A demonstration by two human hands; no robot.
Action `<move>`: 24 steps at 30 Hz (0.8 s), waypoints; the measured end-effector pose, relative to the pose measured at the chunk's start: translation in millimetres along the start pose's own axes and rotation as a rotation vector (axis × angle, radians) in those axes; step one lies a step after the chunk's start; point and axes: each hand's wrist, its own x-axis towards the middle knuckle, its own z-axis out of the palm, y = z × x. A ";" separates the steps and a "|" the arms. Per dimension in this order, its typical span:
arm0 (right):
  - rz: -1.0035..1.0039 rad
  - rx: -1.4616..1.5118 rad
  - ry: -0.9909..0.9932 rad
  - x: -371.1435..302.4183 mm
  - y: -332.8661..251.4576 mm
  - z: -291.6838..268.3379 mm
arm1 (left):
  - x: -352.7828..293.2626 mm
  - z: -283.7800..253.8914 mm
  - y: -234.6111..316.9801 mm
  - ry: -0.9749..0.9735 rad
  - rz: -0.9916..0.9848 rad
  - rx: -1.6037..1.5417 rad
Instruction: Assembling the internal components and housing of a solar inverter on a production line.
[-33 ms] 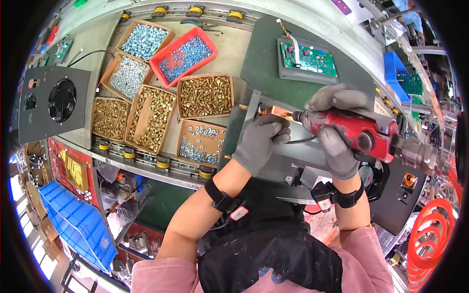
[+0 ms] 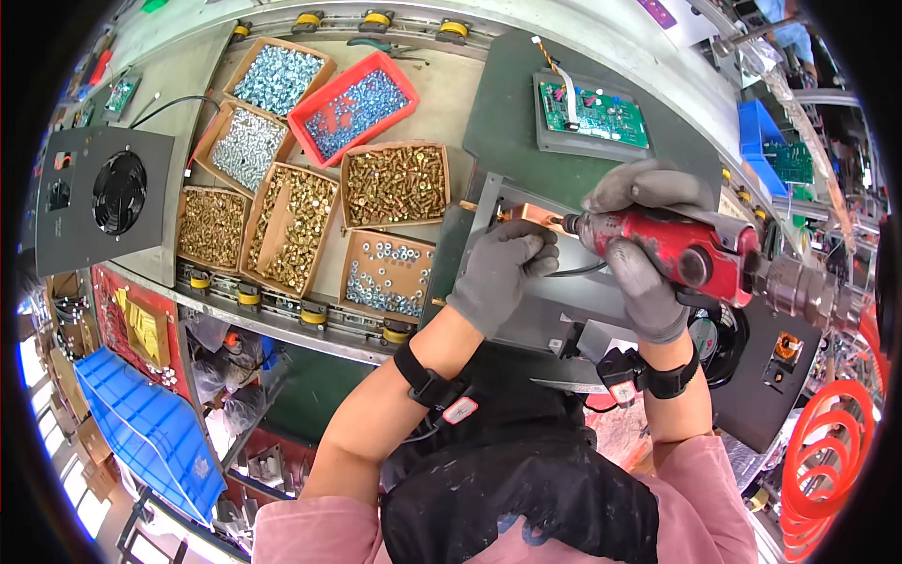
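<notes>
My right hand (image 2: 648, 282), in a grey glove, is wrapped round a red air screwdriver (image 2: 672, 246). The tool lies nearly level, its tip pointing left at a copper bar (image 2: 534, 215). Whether the bit sits in a screw is too small to tell. Also gloved in grey, my left hand (image 2: 498, 273) has its fingers curled against the near side of the bar, which they partly hide. Both lie over a dark grey metal chassis (image 2: 526, 324), and a black cable (image 2: 578, 270) runs between my hands.
Left of the chassis stand cardboard boxes of brass-coloured screws (image 2: 395, 185) and silver nuts (image 2: 385, 274), plus a red bin (image 2: 362, 105) of small fasteners. A green circuit board (image 2: 594, 115) lies beyond my hands. A coiled red hose (image 2: 827, 451) hangs at the right.
My right hand and the air screwdriver have shifted very slightly to the left. My left hand stays in place.
</notes>
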 end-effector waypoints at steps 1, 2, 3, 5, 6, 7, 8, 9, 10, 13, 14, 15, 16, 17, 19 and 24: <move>0.024 -0.062 -0.010 2.1 -1.9 0.7 | 0.8 0.7 0.1 -0.004 -0.005 0.001; 0.024 -0.065 -0.012 3.9 -2.0 -0.9 | 1.5 1.3 0.3 -0.008 -0.010 0.002; -0.003 -0.077 -0.024 6.0 -1.4 -3.5 | 2.7 2.5 0.7 -0.011 -0.009 -0.001; -0.030 -0.083 -0.039 5.8 2.2 -2.6 | 5.1 1.9 1.0 0.012 -0.027 0.007; -0.033 -0.018 0.005 3.8 3.7 -0.3 | 5.7 0.6 0.8 0.014 -0.024 0.005; -0.034 0.048 0.049 2.5 4.6 2.2 | 5.1 -2.1 0.2 -0.008 -0.022 0.026; -0.032 0.051 0.046 3.0 5.5 2.3 | 4.8 -4.7 -0.4 -0.029 -0.020 0.048; -0.037 0.046 0.017 4.0 6.6 1.0 | 5.5 -7.2 -1.1 -0.026 -0.018 0.046; -0.042 0.038 -0.009 4.7 7.0 0.2 | 6.4 -7.5 -1.0 -0.058 0.000 0.039; -0.028 0.030 -0.023 6.3 8.7 3.7 | 0.1 -1.9 1.3 -0.044 0.001 0.079; -0.034 0.010 -0.028 6.5 9.4 3.6 | -2.5 1.4 2.5 0.002 -0.017 0.128; -0.036 -0.007 -0.019 6.7 9.4 3.2 | -2.2 3.1 0.7 0.001 -0.016 0.126; -0.038 -0.003 -0.024 7.4 10.3 3.5 | -1.8 4.3 -0.7 0.004 0.009 0.119; -0.042 0.000 -0.038 7.8 10.9 2.8 | -1.5 4.4 -1.2 0.007 0.034 0.111; -0.047 0.000 -0.054 8.6 9.4 3.6 | 3.6 -0.1 -0.9 0.009 0.032 0.129; -0.049 -0.004 -0.048 9.3 11.4 3.2 | 8.8 -6.5 -3.5 -0.037 0.016 0.082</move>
